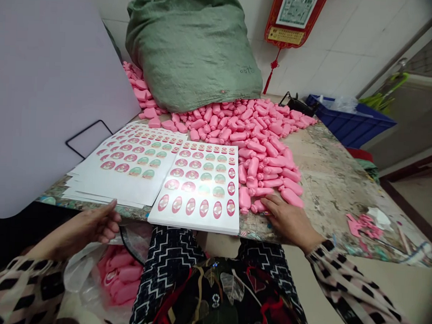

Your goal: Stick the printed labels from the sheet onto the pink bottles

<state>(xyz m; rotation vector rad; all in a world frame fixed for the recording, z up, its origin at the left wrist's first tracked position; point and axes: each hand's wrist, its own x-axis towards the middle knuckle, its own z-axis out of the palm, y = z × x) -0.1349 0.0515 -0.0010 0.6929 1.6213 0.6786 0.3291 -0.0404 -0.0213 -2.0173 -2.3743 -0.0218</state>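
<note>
Right hand (288, 219) bent over pink bottle (257, 206) near table (328, 185) front edge, grip unclear; left hand (93, 225) empty, loosely open; careless drag could roll bottles off.

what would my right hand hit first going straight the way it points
Your right hand would probably meet the pink bottle at its fingertips first; whether they already touch is hard to tell.

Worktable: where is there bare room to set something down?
The largest bare patch of tabletop lies between the pink pieces, blue crate and pink scraps. Crowded: around the green sack and under the sticker sheets.
</note>
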